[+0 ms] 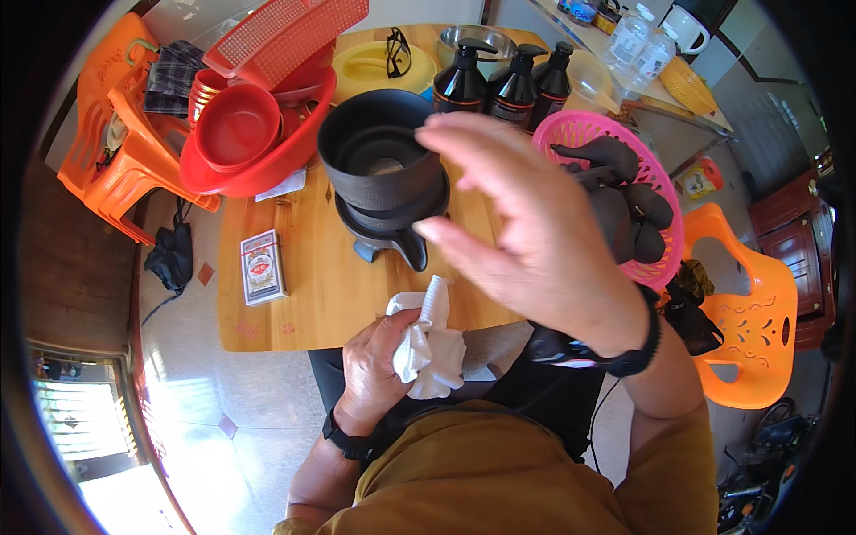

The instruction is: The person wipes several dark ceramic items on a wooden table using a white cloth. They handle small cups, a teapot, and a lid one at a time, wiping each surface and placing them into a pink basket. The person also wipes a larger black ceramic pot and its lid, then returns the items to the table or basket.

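Note:
My left hand (378,364) grips a crumpled white cloth or paper towel (435,354) at the table's near edge. My right hand (542,234) is raised, thumb and fingers apart with nothing between them, beside a round black pot-like vessel (378,187). Whether the fingertips touch its rim I cannot tell. The vessel is upright on a dark base with a spout-like projection (411,251). Partly behind my right hand, a pink plastic basket (662,267) holds several dark, rounded objects (612,154).
On the wooden table (321,294) are a boxed card pack (264,267), a red basin (227,184) with red bowls (237,127), several black pump bottles (460,77), a yellow lid (361,63) with eyeglasses (398,53), and a metal bowl (478,40). Orange chairs (749,314) flank it.

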A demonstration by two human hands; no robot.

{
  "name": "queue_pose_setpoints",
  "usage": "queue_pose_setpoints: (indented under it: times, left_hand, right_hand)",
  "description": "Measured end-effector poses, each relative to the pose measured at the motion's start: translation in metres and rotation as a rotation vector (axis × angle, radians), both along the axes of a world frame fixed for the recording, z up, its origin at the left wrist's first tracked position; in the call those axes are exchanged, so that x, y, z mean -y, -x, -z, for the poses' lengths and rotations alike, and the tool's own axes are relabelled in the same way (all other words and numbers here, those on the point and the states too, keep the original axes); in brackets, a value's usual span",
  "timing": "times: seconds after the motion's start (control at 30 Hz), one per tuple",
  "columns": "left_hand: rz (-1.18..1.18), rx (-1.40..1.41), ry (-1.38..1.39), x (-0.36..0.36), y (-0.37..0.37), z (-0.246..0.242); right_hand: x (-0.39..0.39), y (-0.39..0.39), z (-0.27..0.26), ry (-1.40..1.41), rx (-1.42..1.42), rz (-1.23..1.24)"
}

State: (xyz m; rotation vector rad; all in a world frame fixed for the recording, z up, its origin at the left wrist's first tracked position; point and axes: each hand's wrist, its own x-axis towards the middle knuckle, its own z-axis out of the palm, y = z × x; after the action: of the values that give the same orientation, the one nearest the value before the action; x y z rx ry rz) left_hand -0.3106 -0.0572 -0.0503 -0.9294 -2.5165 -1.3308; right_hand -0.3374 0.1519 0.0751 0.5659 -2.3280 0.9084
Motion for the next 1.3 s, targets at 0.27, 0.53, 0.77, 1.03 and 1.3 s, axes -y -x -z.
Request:
queue_pose_setpoints:
  times: [0.27,0.53,0.77,1.03,1.3]
  left_hand:
    - [0.002,0.008,-0.011,0.004,-0.002,0.004]
    - [0.0,0.151,-0.16,0.01,-0.004,-0.003]
    - [-0.16,0.043,-0.308,0.03,-0.032,-0.043]
    - [0.182,-0.465,-0.159,-0.023,-0.031,-0.069]
    - [0.081,0.672,-0.332,-0.026,-0.016,-0.058]
  right_hand:
    - [0.03,0.031,0.007,-0.131,0.079,0.112]
    - [0.027,0.017,0.005,0.102,0.043,0.08]
    - [0.003,-0.081,-0.006,0.47,0.346,0.0]
    - [0.009,-0.136,0.052,0.425,0.503,-0.06]
    - [-0.016,-0.154,0.074,1.045,0.791,-0.29]
